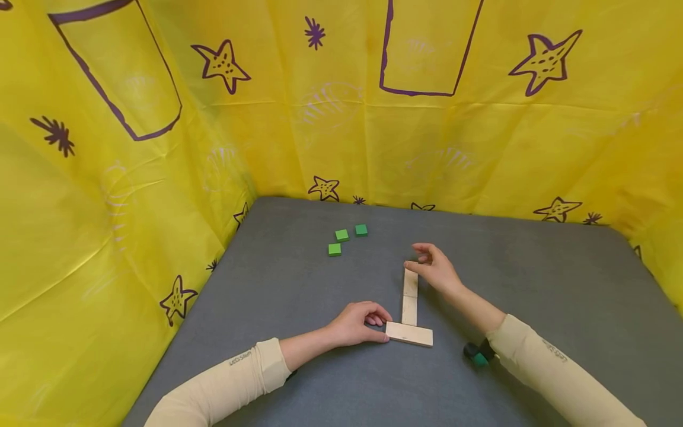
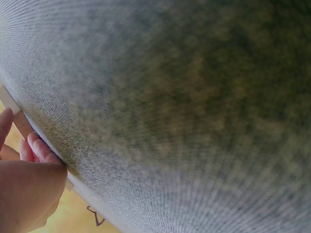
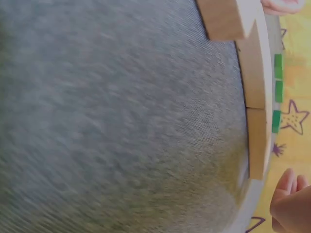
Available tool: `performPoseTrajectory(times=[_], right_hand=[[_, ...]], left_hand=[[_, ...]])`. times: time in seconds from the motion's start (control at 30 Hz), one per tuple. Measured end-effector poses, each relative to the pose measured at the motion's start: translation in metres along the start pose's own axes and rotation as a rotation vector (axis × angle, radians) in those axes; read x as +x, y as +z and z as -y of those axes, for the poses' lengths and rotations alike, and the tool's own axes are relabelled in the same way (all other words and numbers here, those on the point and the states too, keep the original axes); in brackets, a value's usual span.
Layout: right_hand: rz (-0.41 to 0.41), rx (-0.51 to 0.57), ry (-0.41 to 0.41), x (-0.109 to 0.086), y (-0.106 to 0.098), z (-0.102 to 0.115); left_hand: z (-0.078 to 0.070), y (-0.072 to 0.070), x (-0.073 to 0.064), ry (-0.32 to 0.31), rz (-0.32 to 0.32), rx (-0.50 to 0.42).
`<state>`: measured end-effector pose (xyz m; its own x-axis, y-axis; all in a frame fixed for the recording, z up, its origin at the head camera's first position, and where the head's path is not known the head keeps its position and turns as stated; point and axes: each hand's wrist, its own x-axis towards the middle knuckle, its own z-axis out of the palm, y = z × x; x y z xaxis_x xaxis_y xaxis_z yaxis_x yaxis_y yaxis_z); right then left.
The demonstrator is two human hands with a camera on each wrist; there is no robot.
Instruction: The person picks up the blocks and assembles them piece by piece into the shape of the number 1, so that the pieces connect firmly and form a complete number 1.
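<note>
Three pale wooden blocks lie flat on the grey table. One block [image 1: 409, 334] lies crosswise, nearest the person. From its far side a middle block [image 1: 409, 311] and a far block [image 1: 411, 283] run end to end away from the person. My left hand [image 1: 354, 324] pinches the crosswise block's left end between thumb and fingers; the left wrist view shows these fingers [image 2: 41, 148] at the block. Over the far block's end is my right hand [image 1: 439, 270], thumb at that end and fingers loosely bent. Whether the thumb touches is hard to tell.
Several small green tiles lie beyond the blocks to the left: a lower one [image 1: 334, 249], a middle one [image 1: 341, 235] and a darker one [image 1: 361, 230]. A dark green and black thing [image 1: 477, 354] shows by the right sleeve. Yellow patterned cloth [image 1: 341, 136] walls the table.
</note>
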<state>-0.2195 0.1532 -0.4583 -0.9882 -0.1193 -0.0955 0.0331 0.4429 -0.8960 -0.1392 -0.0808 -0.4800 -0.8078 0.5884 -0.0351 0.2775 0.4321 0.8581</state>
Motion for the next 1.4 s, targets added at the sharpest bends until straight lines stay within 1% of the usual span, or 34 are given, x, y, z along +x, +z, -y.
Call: performPoseTrajectory(times=[0.17, 0.47, 0.7, 1.03, 1.2, 1.4], right_hand=[[0.017, 0.006, -0.016, 0.008, 0.001, 0.004], [0.066, 0.021, -0.021, 0.020, 0.005, 0.014], [0.082, 0.044, -0.007, 0.034, 0.012, 0.022], [0.095, 0.051, 0.019, 0.051, 0.025, 0.028], [0.107, 0.073, 0.025, 0.058, 0.031, 0.032], [0.113, 0.058, 0.033, 0.065, 0.039, 0.037]], left_hand=[[0.000, 0.000, -0.001, -0.001, -0.001, -0.006], [-0.002, 0.000, -0.001, -0.016, -0.002, 0.004], [-0.001, -0.001, -0.001, -0.006, -0.002, 0.006], [0.000, -0.001, -0.001, -0.010, -0.003, 0.019], [-0.001, -0.001, -0.001, -0.012, -0.005, 0.023], [0.001, 0.000, -0.001, -0.014, -0.004, 0.015]])
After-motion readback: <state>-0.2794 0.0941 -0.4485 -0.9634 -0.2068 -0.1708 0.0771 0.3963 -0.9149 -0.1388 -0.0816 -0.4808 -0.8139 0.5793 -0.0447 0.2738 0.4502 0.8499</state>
